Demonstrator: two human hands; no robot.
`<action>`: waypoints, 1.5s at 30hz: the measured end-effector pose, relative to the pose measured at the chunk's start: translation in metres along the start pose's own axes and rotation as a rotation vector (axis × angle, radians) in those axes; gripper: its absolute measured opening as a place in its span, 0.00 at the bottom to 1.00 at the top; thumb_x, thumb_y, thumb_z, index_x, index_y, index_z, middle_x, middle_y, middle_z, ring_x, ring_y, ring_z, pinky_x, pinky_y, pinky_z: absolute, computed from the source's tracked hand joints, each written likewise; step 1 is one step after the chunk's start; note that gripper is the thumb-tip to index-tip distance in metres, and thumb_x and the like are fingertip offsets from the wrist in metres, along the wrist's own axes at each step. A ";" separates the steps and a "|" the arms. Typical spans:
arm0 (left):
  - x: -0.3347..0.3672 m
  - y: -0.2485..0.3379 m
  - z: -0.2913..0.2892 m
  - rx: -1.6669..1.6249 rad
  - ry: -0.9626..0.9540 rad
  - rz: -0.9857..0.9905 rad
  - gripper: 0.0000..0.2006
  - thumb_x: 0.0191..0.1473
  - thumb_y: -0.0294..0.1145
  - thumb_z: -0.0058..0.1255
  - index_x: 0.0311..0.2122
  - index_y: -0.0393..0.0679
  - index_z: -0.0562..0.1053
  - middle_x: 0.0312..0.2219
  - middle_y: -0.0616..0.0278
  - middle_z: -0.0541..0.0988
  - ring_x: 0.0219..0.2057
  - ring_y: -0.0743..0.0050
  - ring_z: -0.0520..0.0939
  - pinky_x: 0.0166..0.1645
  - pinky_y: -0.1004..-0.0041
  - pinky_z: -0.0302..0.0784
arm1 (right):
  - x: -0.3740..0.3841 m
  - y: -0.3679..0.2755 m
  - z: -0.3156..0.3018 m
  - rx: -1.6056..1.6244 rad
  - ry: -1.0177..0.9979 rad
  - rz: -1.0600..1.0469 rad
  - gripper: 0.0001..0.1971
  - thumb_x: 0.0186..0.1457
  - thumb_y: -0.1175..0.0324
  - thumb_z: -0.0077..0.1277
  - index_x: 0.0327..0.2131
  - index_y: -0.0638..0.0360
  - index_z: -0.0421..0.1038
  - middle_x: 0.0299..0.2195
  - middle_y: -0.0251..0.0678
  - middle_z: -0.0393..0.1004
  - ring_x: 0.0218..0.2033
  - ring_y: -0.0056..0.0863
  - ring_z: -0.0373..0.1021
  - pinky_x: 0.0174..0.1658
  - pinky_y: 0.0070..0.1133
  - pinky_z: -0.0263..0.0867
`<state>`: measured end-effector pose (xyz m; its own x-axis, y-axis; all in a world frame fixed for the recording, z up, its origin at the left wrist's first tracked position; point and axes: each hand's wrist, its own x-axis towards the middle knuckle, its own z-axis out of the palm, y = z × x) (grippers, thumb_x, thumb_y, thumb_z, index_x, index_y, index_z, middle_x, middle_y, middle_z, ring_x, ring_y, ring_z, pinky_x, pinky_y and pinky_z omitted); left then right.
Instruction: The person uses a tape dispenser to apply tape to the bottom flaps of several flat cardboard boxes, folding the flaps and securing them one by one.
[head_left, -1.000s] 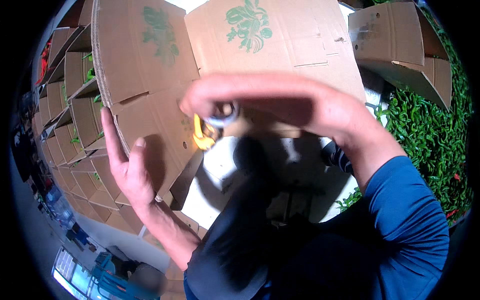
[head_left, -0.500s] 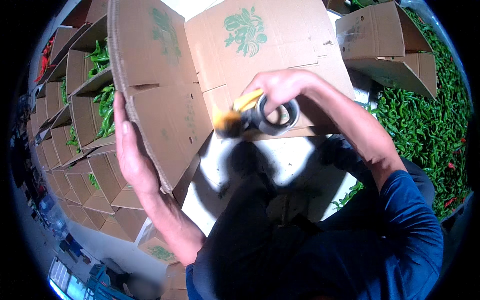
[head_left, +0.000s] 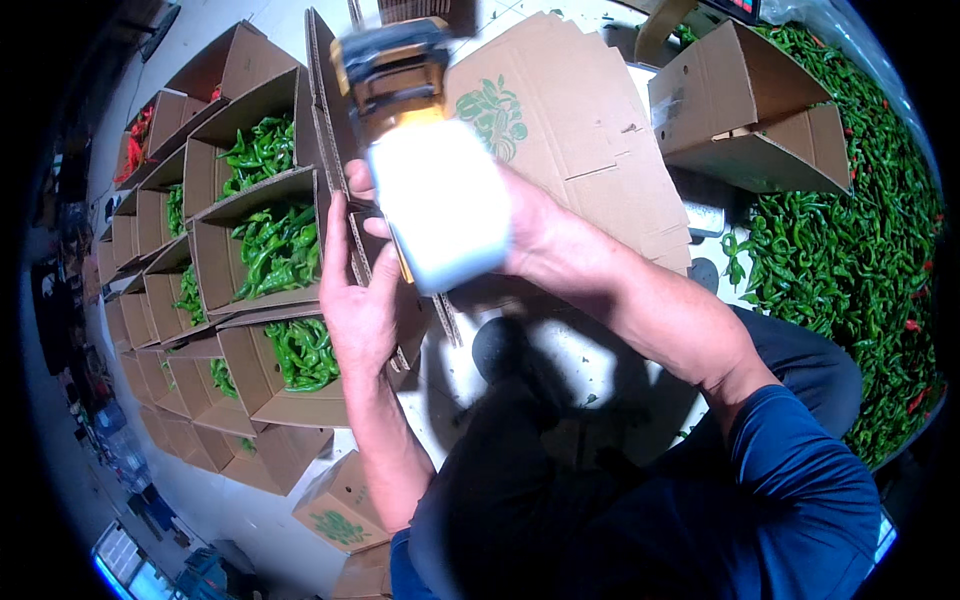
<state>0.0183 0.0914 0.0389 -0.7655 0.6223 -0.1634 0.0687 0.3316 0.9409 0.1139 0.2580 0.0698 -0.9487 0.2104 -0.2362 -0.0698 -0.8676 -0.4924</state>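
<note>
A yellow and black tape dispenser (head_left: 392, 75) is raised close to me, blurred, its near side washed out white by glare. My right hand (head_left: 528, 218) is closed around it, mostly hidden behind it. My left hand (head_left: 358, 318) grips the upright edges of a cardboard box (head_left: 322, 120), with fingers along the outer side and the thumb on the inner side. The box's panels stand nearly edge-on beneath the dispenser. Behind, a wide cardboard sheet (head_left: 570, 110) with a green vegetable print lies spread out; whether it joins the box is hidden.
Rows of open boxes (head_left: 215, 260) with green peppers fill the left; red peppers (head_left: 138, 140) sit in a far one. At right, an open carton (head_left: 745, 110) stands beside a large heap of green peppers (head_left: 830, 250). A printed carton (head_left: 345, 510) stands lower left.
My right hand has lifted the tape dispenser up and left, toward my left hand. The left box panel has turned edge-on, and the view has shifted, showing more pepper-filled boxes.
</note>
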 end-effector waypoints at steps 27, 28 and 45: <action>0.007 -0.013 -0.054 0.062 0.007 0.156 0.40 0.53 0.29 0.49 0.71 0.40 0.50 0.70 0.51 0.50 0.71 0.62 0.50 0.72 0.65 0.43 | -0.046 0.003 -0.098 -0.677 0.794 -0.346 0.14 0.45 0.85 0.49 0.38 0.66 0.70 0.29 0.33 0.74 0.25 0.21 0.71 0.30 0.22 0.71; 0.005 -0.008 -0.049 0.009 0.019 0.118 0.39 0.53 0.29 0.49 0.70 0.39 0.51 0.70 0.50 0.52 0.70 0.63 0.52 0.71 0.66 0.44 | -0.045 0.013 -0.097 -0.660 0.802 -0.296 0.14 0.46 0.84 0.48 0.39 0.65 0.70 0.29 0.33 0.74 0.25 0.20 0.71 0.29 0.22 0.71; 0.006 -0.007 -0.035 -0.268 0.060 -0.085 0.37 0.55 0.25 0.49 0.69 0.32 0.51 0.63 0.48 0.64 0.61 0.60 0.68 0.66 0.65 0.59 | 0.185 0.063 -0.137 -0.862 0.663 0.047 0.15 0.50 0.76 0.48 0.43 0.69 0.73 0.38 0.53 0.78 0.39 0.44 0.77 0.41 0.34 0.71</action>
<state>-0.0088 0.0681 0.0419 -0.7982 0.5549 -0.2345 -0.1627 0.1763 0.9708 -0.0242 0.3039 -0.1199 -0.5717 0.6107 -0.5480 0.4476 -0.3275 -0.8321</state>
